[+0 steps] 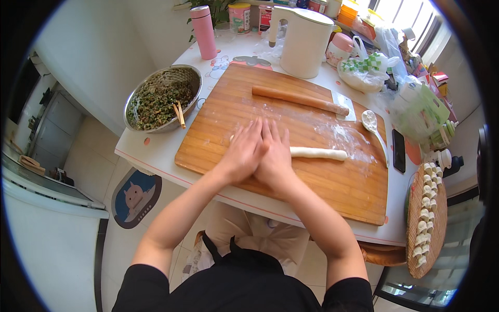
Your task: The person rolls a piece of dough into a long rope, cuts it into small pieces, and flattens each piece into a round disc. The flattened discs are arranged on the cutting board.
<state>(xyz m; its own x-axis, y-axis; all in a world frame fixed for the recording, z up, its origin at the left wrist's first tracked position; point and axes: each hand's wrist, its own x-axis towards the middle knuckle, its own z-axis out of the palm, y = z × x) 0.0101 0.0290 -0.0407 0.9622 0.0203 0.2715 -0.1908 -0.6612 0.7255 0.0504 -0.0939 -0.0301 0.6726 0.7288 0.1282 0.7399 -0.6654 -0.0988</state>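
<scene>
A long rope of white dough [321, 153] lies across a floured wooden board [218, 105]. My left hand [243, 152] and my right hand [275, 152] lie flat over its left part, side by side and touching, with fingers pointing away from me. Most of the dough's left part is hidden beneath them; a small pale end shows beside my left hand. Neither hand grips it. Beyond the hands, a wooden rolling pin [300, 100] rests on the board, partly over a flat pale scraper [345, 107]. A white spoon with flour [370, 121] lies at the board's right edge.
A metal bowl of chopped green filling [195, 99] with wooden chopsticks [179, 115] stands left. Behind the board are a pink bottle [204, 33] and a white kettle [306, 43]. On the right lie a phone [399, 151] and a woven tray [436, 234] holding several dumplings.
</scene>
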